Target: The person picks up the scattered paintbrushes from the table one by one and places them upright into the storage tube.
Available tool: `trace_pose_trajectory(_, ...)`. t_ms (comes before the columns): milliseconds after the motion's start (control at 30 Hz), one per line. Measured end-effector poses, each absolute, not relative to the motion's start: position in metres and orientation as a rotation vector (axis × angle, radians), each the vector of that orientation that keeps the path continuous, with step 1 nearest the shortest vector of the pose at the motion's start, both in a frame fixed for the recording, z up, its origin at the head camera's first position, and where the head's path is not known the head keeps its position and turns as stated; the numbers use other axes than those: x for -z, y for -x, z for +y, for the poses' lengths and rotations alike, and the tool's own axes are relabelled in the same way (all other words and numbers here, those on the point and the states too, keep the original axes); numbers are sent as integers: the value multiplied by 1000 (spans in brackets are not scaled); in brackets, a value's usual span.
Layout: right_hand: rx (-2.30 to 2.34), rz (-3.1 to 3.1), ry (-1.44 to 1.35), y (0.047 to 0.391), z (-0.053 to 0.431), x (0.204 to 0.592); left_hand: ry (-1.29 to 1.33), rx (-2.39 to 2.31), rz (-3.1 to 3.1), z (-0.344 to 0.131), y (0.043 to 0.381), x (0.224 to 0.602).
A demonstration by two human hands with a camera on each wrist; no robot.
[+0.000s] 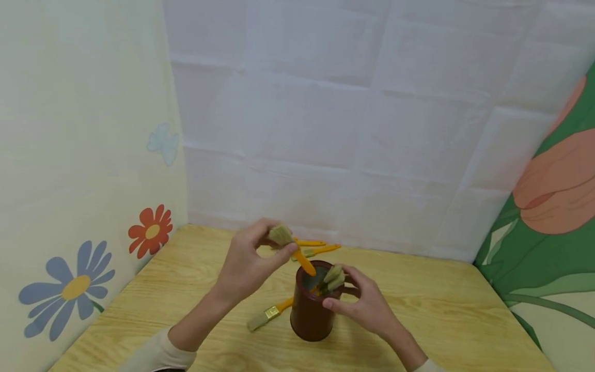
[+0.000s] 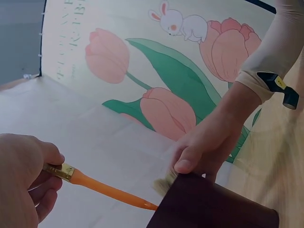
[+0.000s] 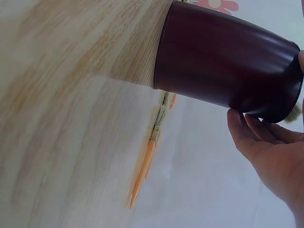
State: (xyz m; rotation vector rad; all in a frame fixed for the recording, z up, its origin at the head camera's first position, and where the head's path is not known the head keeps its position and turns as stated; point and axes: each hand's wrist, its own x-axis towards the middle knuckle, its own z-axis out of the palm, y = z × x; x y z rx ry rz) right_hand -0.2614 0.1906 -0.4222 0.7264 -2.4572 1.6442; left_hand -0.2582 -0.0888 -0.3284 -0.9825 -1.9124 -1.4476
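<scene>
I am seeing pale green capitals (image 2: 76, 39) running sideways along the edge of the tulip-print backdrop (image 2: 142, 59), the picture's top cutting them off; I am making out no sure word. On my black wrist mount (image 2: 290, 99), the yellow label (image 2: 281, 82) is showing too small to read.

A creased white sheet (image 1: 325, 129) backs the wood-grain table (image 1: 441, 310) — flower-printed hangings (image 1: 83, 155) flank it.

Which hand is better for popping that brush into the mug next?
Probably the left hand. It pinches the brush bristles-up, with the other end at the mouth of the mug. The right hand is holding the mug near its rim, so it seems better for steadying.
</scene>
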Motion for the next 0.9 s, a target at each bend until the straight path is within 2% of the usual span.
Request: trace_pose_trajectory(900,-1684,-2452,-715,261,190,421,1018,1337,-2334,-60,278,383)
